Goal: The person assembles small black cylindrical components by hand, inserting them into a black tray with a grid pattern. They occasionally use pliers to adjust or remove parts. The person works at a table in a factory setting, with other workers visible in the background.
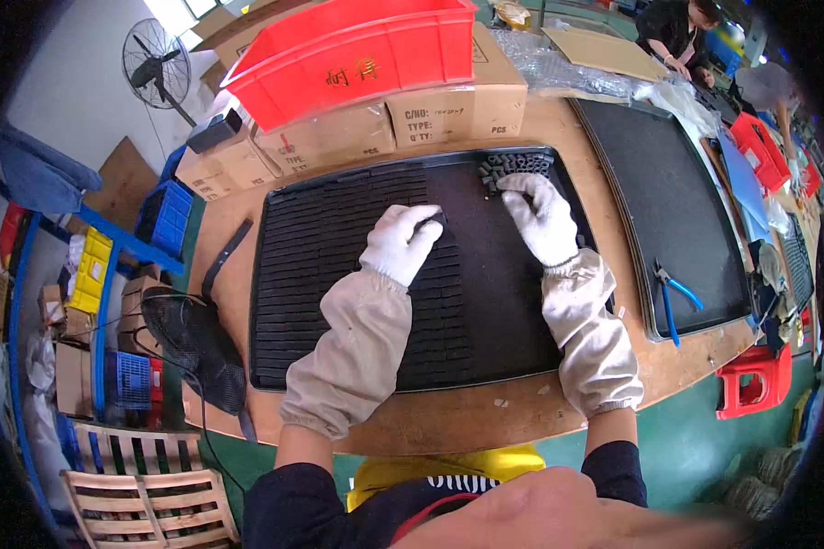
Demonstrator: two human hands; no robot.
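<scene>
A large black tray [508, 302] lies on the table before me. Tight columns of narrow black strips [339, 238] cover its left part and reach past the middle. My left hand [399, 245], in a white glove, pinches a small black piece [442, 219] at the right end of the rows; most of it is hidden by the fingers. In the tray's far right corner sits a cluster of short black pieces [522, 163], some showing hollow ends. My gloved right hand [542, 220] is at its near edge, thumb and fingers drawn together; what they hold is hidden.
Cardboard boxes [453, 112] and a red bin [366, 59] line the table's far side. On the right, another black tray [654, 183] carries blue-handled pliers [675, 297]. A black mesh bag [192, 343] is at the left edge. Another person [677, 37] works at the far right.
</scene>
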